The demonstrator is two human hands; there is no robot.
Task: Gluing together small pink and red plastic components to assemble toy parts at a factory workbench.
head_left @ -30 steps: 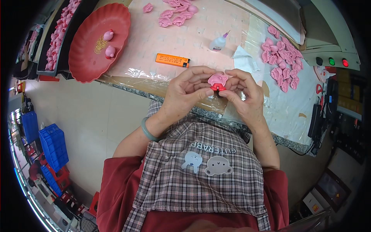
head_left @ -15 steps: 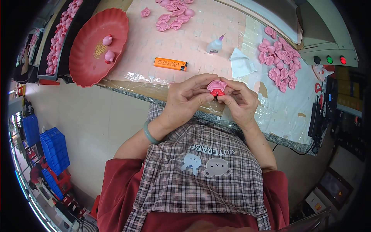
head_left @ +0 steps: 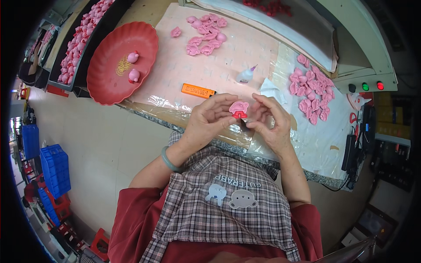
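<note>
Between the fingertips of my left hand (head_left: pixel 205 119) is a small pink toy half-shell (head_left: pixel 239 107) with red feet at its lower edge. Its hollow, rimmed side shows. My right hand (head_left: pixel 275 125) is just to the right, its thumb and fingers spread and apart from the toy, with nothing seen in them. Beyond the hands lie an orange lighter-shaped block (head_left: pixel 197 90), a white squeeze bottle (head_left: pixel 245 76) with a thin purple tip, and a folded white cloth (head_left: pixel 272 90).
Pink half-shells (head_left: pixel 312 90) are heaped at the right, more pink shells (head_left: pixel 204 33) at the far middle. A red scalloped plate (head_left: pixel 103 85) holds two assembled pink figures (head_left: pixel 133 57). Behind it is a black tray (head_left: pixel 79 55) full of figures. A machine frame (head_left: pixel 372 83) with lit buttons borders the right.
My right hand has let go of the toy and moved off it to the right, its fingers opening. My left hand still holds the toy. The whole view has shifted slightly.
</note>
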